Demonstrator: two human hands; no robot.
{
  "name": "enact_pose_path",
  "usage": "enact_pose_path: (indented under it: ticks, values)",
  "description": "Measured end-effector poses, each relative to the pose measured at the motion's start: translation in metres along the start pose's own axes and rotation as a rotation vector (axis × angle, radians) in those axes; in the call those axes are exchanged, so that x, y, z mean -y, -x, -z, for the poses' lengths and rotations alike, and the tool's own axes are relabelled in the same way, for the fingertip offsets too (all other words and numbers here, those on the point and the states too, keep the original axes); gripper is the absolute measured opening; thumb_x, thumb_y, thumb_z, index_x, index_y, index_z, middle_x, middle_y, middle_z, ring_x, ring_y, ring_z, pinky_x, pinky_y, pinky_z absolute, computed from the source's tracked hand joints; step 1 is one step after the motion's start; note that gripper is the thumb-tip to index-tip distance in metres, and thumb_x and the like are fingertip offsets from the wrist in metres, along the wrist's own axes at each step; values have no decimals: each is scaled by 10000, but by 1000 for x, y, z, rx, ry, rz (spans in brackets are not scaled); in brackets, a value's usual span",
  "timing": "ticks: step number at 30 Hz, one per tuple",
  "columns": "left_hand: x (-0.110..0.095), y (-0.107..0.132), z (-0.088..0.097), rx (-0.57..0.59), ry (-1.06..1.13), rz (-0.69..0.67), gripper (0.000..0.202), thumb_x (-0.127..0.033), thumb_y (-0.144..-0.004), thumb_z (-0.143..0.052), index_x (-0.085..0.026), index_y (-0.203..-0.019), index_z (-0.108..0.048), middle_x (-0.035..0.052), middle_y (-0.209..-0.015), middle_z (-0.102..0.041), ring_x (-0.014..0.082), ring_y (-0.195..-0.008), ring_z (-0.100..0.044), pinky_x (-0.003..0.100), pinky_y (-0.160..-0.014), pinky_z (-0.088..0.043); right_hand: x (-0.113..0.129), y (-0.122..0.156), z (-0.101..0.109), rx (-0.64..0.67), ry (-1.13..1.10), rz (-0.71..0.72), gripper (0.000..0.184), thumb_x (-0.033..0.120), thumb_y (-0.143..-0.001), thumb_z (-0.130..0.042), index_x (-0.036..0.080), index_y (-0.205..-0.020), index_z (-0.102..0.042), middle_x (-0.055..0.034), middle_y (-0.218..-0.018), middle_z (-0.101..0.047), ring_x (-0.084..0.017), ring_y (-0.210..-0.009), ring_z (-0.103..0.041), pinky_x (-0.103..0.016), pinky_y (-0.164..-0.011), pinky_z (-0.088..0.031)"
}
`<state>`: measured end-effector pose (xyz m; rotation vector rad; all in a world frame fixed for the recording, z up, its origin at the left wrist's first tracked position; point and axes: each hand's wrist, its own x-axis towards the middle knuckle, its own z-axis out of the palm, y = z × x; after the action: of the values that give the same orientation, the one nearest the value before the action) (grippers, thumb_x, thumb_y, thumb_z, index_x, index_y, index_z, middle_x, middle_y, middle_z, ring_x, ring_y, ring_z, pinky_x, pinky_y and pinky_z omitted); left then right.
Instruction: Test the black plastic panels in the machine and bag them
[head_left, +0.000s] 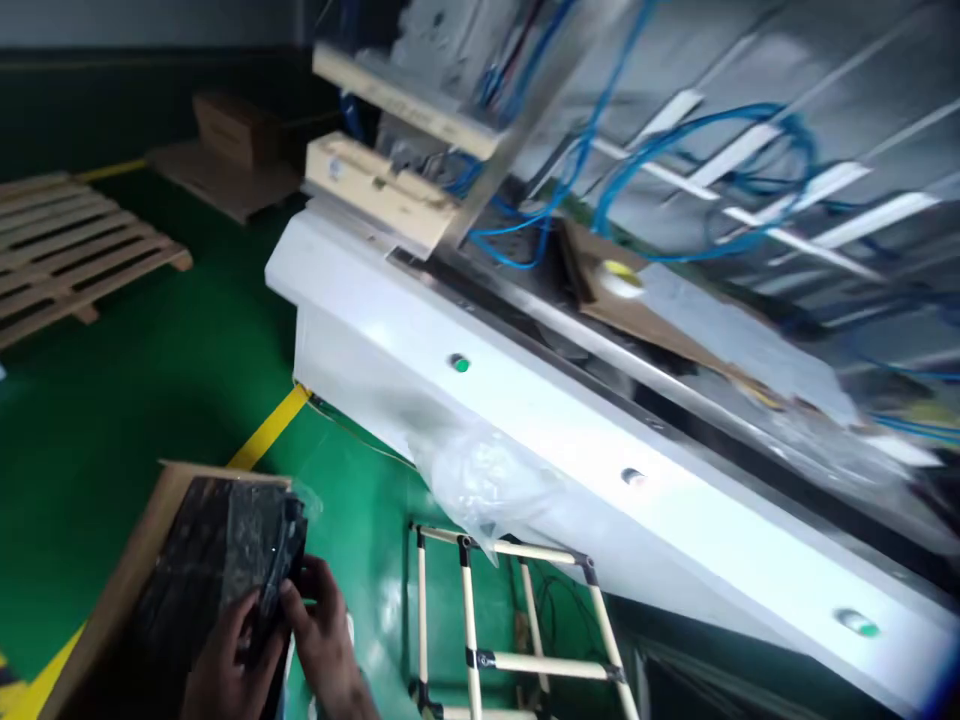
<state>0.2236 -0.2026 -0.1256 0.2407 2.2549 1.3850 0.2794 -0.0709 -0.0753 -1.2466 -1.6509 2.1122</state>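
At the bottom left both my hands work at a stack of flat black parts (217, 560) wrapped in clear film inside a cardboard box (131, 570). My left hand (221, 665) has its fingers curled round the edge of one black part. Just to its right, my right hand (322, 640) pinches the same edge from the other side. The picture is blurred by motion, so the parts' detail does not show.
A long white machine housing (570, 440) with green buttons (460, 364) runs diagonally across the view, with blue cables (660, 160) above it. A clear plastic bag (480, 480) hangs off its edge over a pipe-frame rack (510, 620). A wooden pallet (67, 250) lies on the green floor.
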Motion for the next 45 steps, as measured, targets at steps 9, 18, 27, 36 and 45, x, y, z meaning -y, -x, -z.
enact_pose_path:
  ticks: [9,18,27,36,45]
  values:
    - [-203,-3,-74,113,-113,-762,356,-507,-942,-709,-338,-1251,-759,91,-1113,-801,255,-852,-794,288,-679,-662,132,20,107,-345,-398,178,602,686,-796,-778,236,-1195,-749,-97,-1221,-791,-308,-1144,-739,-436,-1001,-628]
    - [-401,-3,-204,183,11,-1226,360,-181,-998,-648,-281,-1332,-739,80,-1096,-818,220,-914,-814,216,-792,-656,256,4,268,-685,-270,433,613,668,-882,-649,195,-1270,-694,-100,-1150,-801,-265,-1025,-732,-336,-828,-615]
    - [-443,-25,-233,83,620,-367,373,-525,-988,-653,-186,-1142,-663,115,-923,-806,255,-707,-789,312,-576,-646,306,-7,340,-775,-418,551,530,675,-894,-590,213,-1149,-644,-54,-934,-695,-181,-732,-633,-319,-657,-542]
    - [-378,-83,-234,93,797,-54,425,-556,-877,-605,-249,-1157,-517,99,-997,-774,312,-870,-789,489,-780,-641,312,17,373,-605,-134,466,538,694,-877,-624,188,-1026,-728,-94,-856,-738,-192,-646,-633,-329,-572,-529]
    - [-346,-67,-273,138,916,152,393,-564,-918,-656,-213,-1072,-571,158,-1200,-735,304,-1159,-724,508,-1087,-521,290,-23,368,-474,328,106,515,648,-884,-584,203,-1117,-693,-76,-898,-765,-254,-813,-686,-363,-727,-550]
